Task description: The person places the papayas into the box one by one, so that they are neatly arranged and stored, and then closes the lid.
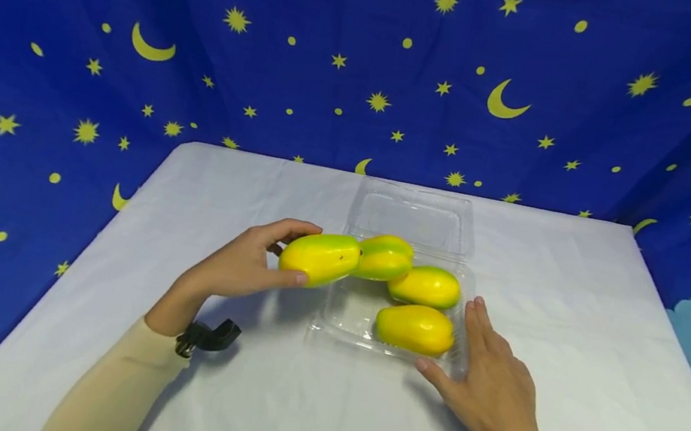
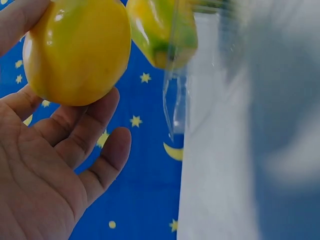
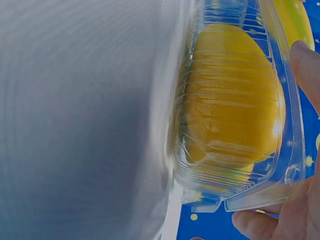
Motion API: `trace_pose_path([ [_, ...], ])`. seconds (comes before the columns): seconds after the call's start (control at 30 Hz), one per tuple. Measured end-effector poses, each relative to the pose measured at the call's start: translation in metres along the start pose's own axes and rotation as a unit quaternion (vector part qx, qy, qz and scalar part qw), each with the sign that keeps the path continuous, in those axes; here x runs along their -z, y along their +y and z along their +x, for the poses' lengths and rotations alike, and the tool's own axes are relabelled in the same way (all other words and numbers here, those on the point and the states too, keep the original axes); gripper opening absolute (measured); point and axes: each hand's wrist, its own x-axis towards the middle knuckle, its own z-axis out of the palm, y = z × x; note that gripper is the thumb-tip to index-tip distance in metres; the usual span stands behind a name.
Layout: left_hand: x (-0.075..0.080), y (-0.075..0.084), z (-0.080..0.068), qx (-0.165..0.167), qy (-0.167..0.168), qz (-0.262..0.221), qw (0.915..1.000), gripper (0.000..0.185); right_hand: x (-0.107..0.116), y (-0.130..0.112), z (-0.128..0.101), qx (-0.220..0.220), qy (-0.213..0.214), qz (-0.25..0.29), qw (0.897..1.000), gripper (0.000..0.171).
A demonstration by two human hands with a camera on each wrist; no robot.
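My left hand (image 1: 242, 259) grips a yellow-green papaya (image 1: 319, 258) above the left side of a clear plastic container (image 1: 348, 323), thumb in front and fingers behind. In the left wrist view, the held papaya (image 2: 80, 55) shows its rounded yellow end. Two papayas lie on the container's right side, a rear one (image 1: 426, 286) and a front one (image 1: 416, 329). Another papaya (image 1: 384, 260) is at the back, partly behind the held one. My right hand (image 1: 492, 385) is at the container's right edge, fingers extended, thumb by the near corner. Through the ribbed wall (image 3: 225, 125), the right wrist view shows yellow fruit.
The container's hinged clear lid (image 1: 414, 215) lies folded back toward the far table edge. A white cloth covers the table (image 1: 313, 408). A blue curtain (image 1: 325, 6) with yellow stars and moons hangs behind. Each wrist wears a black camera mount (image 1: 209, 336).
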Motion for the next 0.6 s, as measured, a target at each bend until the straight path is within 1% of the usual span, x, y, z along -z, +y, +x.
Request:
trace_pose_path([
  [0.27, -0.008, 0.009, 0.01, -0.02, -0.001, -0.01, 0.9997, 0.064, -0.004, -0.005, 0.004, 0.008, 0.001, 0.005, 1.0, 0.116],
  [0.43, -0.019, 0.011, 0.02, -0.037, -0.021, -0.023, 0.9988, 0.064, -0.005, -0.002, 0.001, 0.002, 0.003, -0.004, 1.0, 0.117],
  [0.6, -0.032, 0.013, 0.027, -0.032, -0.041, -0.026, 0.9983, 0.066, -0.005, 0.002, -0.002, 0.002, 0.01, -0.009, 1.0, 0.116],
])
